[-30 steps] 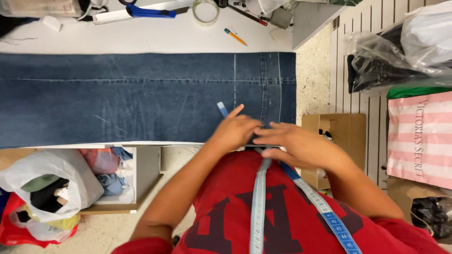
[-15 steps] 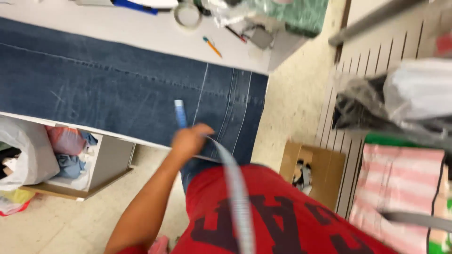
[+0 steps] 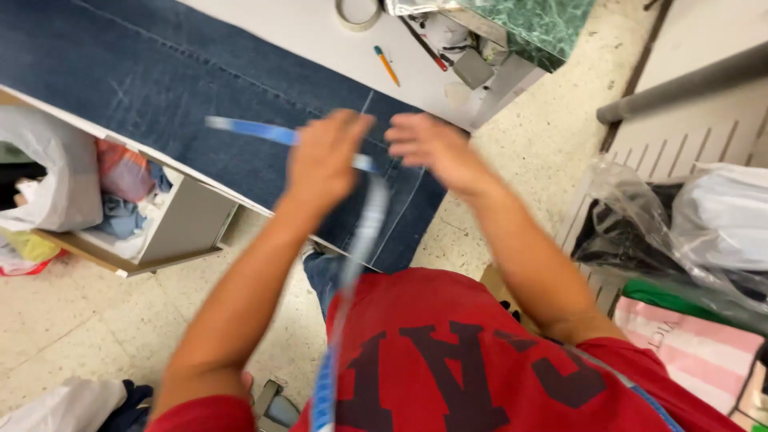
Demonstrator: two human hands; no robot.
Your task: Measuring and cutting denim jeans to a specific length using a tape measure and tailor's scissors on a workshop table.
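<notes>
The left hand (image 3: 324, 156) is closed in a grip on a long blue measuring tape (image 3: 256, 130), held above the dark blue denim cloth (image 3: 160, 96) that lies on the white bench (image 3: 304, 40). The tape hangs down toward the red shirt (image 3: 472, 360). The right hand (image 3: 432, 144) is just beside, fingers loose and holding nothing. An orange pencil (image 3: 387, 66) lies far on the bench.

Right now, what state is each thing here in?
Left hand: closed on the blue measuring tape.
Right hand: open, beside the tape.
Jeans: spread flat on the white table.
Pencil: lying on the table.
Tape roll: lying flat.
</notes>
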